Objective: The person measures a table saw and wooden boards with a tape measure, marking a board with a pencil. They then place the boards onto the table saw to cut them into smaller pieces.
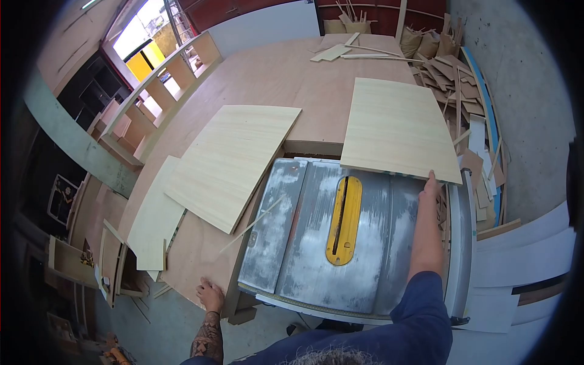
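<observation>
My right hand [430, 184] grips the near edge of a pale plywood panel [398, 125], one digit on top and the other fingers hidden. The panel lies on the wooden worktable [261, 73], and its near edge overhangs the far part of the table saw [304, 243]. My left hand [210, 294] rests on the worktable's near corner, fingers spread on the wood and nothing in them. Between my hands, the saw's yellow throat plate [344, 222] has a dark slot; I cannot make out a raised blade.
Another plywood panel [234, 158] and a smaller one [155, 213] lie left of the saw. A thin wood strip [255, 222] crosses the saw's left edge. Offcuts [450, 79] pile up by the right wall. A wooden frame [161, 91] stands along the table's left side.
</observation>
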Action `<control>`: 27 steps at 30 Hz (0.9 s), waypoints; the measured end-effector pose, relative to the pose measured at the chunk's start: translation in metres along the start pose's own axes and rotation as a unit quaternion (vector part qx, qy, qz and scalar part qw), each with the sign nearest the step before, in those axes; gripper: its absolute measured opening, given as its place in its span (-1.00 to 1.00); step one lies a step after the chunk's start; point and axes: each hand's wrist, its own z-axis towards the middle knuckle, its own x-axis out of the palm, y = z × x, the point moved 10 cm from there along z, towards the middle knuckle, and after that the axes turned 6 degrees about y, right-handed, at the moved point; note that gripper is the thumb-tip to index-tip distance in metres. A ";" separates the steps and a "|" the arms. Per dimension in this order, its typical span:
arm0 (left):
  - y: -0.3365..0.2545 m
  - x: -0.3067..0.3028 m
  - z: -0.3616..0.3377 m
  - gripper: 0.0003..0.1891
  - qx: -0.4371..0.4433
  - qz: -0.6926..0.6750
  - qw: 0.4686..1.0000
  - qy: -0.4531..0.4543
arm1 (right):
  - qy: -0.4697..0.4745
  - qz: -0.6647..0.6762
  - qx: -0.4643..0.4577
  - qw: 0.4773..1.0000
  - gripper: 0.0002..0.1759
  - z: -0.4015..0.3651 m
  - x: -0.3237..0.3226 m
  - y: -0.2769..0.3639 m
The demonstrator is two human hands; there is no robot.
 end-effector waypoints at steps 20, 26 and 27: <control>-0.281 -0.076 -0.081 -0.21 0.334 -0.496 0.765 0.238 | 0.169 0.256 0.127 0.943 -0.65 -0.436 0.127 0.062; -0.395 -0.094 -0.147 -0.45 0.183 -0.694 0.501 0.483 | 0.223 0.219 0.140 0.939 -0.59 -0.572 0.064 0.040; -0.388 -0.091 -0.138 -0.52 0.161 -0.712 0.518 0.445 | 0.341 0.065 0.050 0.937 -0.55 -0.584 0.061 0.036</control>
